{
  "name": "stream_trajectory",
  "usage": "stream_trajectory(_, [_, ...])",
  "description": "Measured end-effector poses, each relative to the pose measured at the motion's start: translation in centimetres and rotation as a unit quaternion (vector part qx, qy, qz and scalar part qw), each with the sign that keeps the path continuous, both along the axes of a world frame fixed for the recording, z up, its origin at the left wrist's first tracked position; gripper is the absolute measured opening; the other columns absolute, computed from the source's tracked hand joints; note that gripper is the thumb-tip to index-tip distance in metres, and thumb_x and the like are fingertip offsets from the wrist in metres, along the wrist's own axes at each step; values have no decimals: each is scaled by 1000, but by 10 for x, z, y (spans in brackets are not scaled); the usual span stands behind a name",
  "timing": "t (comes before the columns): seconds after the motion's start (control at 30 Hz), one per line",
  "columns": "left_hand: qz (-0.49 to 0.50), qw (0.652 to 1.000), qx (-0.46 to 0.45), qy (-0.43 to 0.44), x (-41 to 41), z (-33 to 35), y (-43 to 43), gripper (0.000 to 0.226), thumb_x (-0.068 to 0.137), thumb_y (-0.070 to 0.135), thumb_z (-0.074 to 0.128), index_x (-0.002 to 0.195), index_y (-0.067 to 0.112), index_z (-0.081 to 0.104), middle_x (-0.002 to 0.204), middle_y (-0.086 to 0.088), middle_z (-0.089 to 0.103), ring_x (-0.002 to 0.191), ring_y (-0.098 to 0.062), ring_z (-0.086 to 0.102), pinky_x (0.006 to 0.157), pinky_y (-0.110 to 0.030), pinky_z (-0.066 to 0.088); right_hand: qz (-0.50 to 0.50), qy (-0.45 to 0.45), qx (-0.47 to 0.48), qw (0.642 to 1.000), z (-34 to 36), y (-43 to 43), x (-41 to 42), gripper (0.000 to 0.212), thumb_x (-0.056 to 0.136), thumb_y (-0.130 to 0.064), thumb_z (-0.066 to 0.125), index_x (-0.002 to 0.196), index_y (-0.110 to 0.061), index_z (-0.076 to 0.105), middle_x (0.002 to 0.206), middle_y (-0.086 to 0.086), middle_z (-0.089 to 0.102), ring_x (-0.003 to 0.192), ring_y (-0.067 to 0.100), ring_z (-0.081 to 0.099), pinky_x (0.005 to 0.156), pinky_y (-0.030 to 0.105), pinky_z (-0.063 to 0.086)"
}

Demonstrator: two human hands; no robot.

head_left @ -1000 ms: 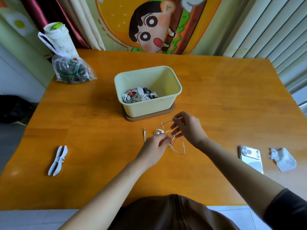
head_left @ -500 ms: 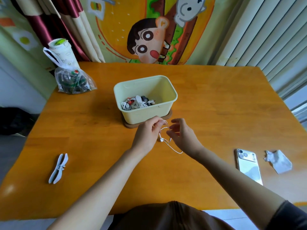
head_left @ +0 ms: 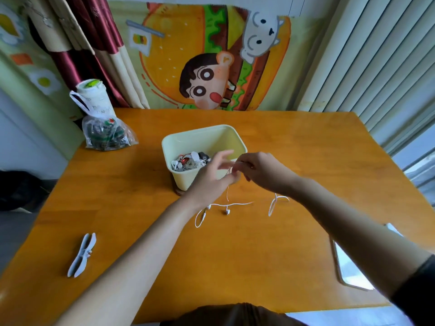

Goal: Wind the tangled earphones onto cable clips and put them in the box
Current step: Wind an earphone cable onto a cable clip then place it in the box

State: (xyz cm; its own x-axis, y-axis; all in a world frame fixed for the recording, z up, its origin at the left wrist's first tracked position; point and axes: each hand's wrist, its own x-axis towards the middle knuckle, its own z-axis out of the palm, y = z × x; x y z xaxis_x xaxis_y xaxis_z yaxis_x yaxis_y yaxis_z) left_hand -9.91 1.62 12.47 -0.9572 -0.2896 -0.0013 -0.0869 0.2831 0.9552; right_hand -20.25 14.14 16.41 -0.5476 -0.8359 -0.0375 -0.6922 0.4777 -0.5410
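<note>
Earphones (head_left: 226, 204) seemingly between both hands (head_left: 211, 178) (head_left: 264, 171)

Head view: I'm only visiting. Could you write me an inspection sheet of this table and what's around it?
Surface: orange wooden table.
Job's things: white earphones lie loose before the box; wound earphones lie inside the box; cable clip lies far left, untouched.
Clutter: phone at right; plastic bag at back left.
Grips: right hand pinches the earphone cable; left hand meets it, blurred, hold unclear.
Cables: the earphone cable rises from the table to the hands; no others seen.
Surroundings: cartoon cloth, curtain, blinds.
</note>
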Motion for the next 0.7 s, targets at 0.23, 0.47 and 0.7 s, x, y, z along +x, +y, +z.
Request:
stream_trajectory(0.23, [-3,999,-19,-47,11,-16,-11,30,103,14,37,87,10,62,50,20,50,52,1,47,58,-19,44,-133,53,-35,989,24,29,-38,26,96,-18,47,77,-19,64,60,-12,51,54,8,45,53,29,34])
stream_trajectory(0.47, [-7,982,-101,-161,21,-43,-25,34,101,16,39,74,22,60,65,3,46,62,-13,47,64,-29,42,-263,58,-12,963,3,55,-67,30,96,-23,44,81,-11,68,63,6,56,50,19,43,45,29,30])
stream_trajectory(0.7, [-30,977,-176,-119,17,-32,-12,27,99,17,44,78,18,62,65,7,53,68,-29,53,59,-34,41,-144,94,192,966,-30,48,-44,51,90,-17,57,138,-7,41,136,17,46,124,35,43,101,38,37])
